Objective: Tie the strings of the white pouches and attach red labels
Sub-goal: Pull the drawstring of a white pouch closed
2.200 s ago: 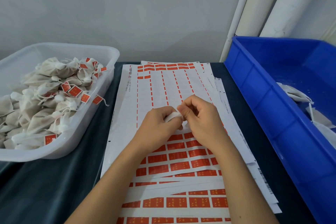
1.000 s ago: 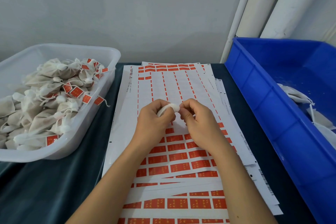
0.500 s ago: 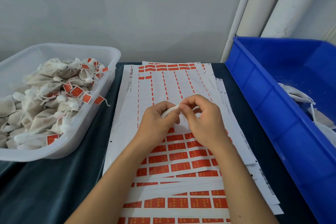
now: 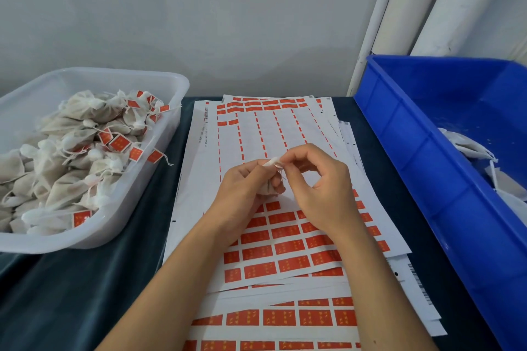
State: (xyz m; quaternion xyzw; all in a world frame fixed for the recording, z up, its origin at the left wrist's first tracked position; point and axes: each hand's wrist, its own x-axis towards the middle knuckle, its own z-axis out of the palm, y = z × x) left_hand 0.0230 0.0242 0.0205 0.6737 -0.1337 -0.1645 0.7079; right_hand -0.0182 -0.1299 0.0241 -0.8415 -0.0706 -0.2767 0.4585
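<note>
At our nine o'clock sits a translucent plastic tub (image 4: 174, 100), heaped with tied white pouches (image 4: 71, 157) that carry red labels (image 4: 119, 143) on their strings. At our three o'clock stands a blue plastic crate (image 4: 405, 134), and in it we see a few loose white pouches (image 4: 467, 147) lying against its right side. Between the two, straight toward twelve o'clock, sheets of red labels (image 4: 285, 239) are stacked on the dark table (image 4: 71, 293), the top sheet peeled bare across its far half. Above those sheets our left hand (image 4: 245, 188) is curled round one small white pouch (image 4: 268, 189), with its gathered neck poking up between thumb and forefinger. Our right hand (image 4: 322, 188) meets it there, thumb and forefinger pinching the tip of the neck, the other fingers loosely bent; a thin string (image 4: 282, 175) hangs just below the pinch.
</note>
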